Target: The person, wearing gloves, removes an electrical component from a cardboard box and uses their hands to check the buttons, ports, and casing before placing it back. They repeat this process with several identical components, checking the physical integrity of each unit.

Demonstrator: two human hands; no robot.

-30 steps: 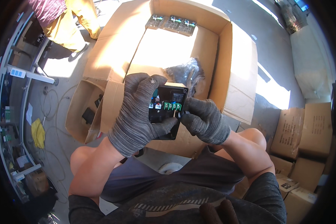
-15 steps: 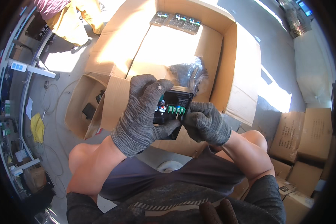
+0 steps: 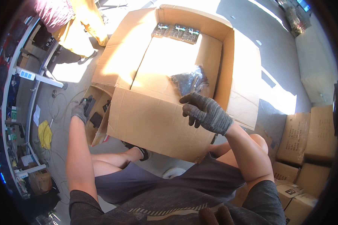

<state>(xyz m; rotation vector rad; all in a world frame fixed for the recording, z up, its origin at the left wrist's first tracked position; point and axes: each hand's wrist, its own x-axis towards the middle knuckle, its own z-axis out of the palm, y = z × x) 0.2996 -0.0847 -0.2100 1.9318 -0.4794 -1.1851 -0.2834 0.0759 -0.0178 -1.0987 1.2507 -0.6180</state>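
My left hand [image 3: 79, 111], in a grey knit glove, reaches out to the left over a smaller open carton [image 3: 90, 132]. Its fingers are closed on a black device housing [image 3: 89, 105], which is seen edge-on. Below it in that carton lies another dark piece [image 3: 96, 120]. My gloved right hand [image 3: 205, 113] hovers above the near flap of the large open cardboard box [image 3: 154, 122]. Nothing shows in its loosely bent, parted fingers. Just beyond it, inside the large box, lies a clear plastic bag [image 3: 191, 80] with dark contents.
Several black devices with green terminals [image 3: 184, 33] line the large box's far end. Stacked cartons [image 3: 293, 137] stand at the right. A metal frame [image 3: 39, 77] runs along the left, near a yellow cloth [image 3: 45, 134]. Another person [image 3: 77, 33] stands at the far left.
My hands have parted. The left carried the black device from the middle to the smaller carton at the left. The right let go of it and opened, staying near the large box.
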